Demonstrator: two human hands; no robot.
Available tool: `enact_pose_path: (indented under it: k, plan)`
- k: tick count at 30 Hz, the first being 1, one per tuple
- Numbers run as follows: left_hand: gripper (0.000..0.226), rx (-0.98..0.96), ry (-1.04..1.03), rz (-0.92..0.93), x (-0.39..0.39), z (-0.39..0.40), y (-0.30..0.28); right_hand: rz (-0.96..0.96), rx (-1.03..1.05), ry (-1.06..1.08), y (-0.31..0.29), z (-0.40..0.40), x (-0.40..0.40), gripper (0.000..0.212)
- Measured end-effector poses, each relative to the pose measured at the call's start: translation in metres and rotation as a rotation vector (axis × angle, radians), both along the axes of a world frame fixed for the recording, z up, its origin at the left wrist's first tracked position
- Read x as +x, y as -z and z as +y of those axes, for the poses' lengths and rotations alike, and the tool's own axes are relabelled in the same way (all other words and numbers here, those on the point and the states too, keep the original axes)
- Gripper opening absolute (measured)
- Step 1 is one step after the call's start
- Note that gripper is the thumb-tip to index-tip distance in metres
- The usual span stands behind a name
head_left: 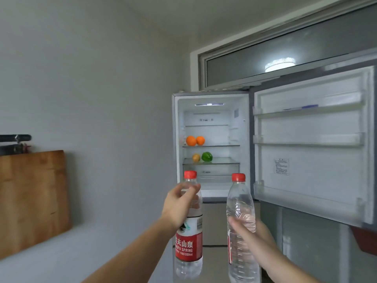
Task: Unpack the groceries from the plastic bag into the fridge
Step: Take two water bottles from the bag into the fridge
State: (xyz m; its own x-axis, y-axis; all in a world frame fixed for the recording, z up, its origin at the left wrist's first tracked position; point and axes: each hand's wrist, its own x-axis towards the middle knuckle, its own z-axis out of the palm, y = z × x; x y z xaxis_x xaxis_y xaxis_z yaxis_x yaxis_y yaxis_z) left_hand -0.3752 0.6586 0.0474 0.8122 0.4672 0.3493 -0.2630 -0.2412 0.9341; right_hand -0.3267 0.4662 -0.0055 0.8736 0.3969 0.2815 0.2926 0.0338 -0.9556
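Wooden and pale brown, a chopping board [30, 199] leans on the wall at far left, above the grey desk [40, 260], with some dark tool [15, 144] behind its top edge. Moving right, my left hand [180, 207] grips the labelled water bottle [188, 231] around its shoulder, upright, red cap up. Just beside it, my right hand [251, 235] wraps around the second bottle [240, 221] lower down, also upright. Both bottles sit near me, in front of the open fridge [212, 148]. Inside, two oranges [195, 140] rest on one shelf, and a green pepper [206, 156] with a yellowish fruit [196, 157] on the shelf below. To the right, the open door [310, 144] shows its racks; the lowest rack [306, 201] looks tall enough for bottles, so I judge it best to stand them there, one at a time, bases first. Nothing blocks that rack, though its front lip needs clearing. No plastic bag is in view.
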Motion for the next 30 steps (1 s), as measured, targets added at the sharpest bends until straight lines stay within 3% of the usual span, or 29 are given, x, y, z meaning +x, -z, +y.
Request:
enact_pose_path:
  k: [5, 12, 14, 16, 18, 23, 30]
  plan:
    - [0.025, 0.013, 0.05, 0.016, 0.067, 0.025, 0.0, -0.015, -0.01, 0.058, 0.002, 0.024, 0.053, 0.066]
    - [0.029, 0.051, 0.031, 0.074, 0.183, 0.059, 0.01, 0.035, 0.051, 0.022, 0.012, 0.08, 0.171, 0.057]
    - [0.029, 0.068, 0.003, 0.093, 0.219, 0.07, 0.008, 0.115, 0.076, 0.009, 0.01, 0.1, 0.211, 0.046]
    - [0.03, 0.087, -0.023, 0.107, 0.252, 0.082, 0.004, 0.164, 0.099, -0.038, 0.009, 0.115, 0.246, 0.049]
    - [0.032, 0.088, -0.041, 0.099, 0.282, 0.093, 0.001, 0.107, 0.086, -0.069, 0.009, 0.126, 0.282, 0.054]
    - [0.032, 0.068, -0.044, 0.101, 0.352, 0.123, -0.006, 0.082, 0.104, -0.037, 0.0, 0.149, 0.356, 0.021]
    - [0.031, 0.067, 0.0, 0.036, 0.443, 0.176, -0.026, 0.012, 0.055, 0.03, -0.014, 0.198, 0.44, 0.025]
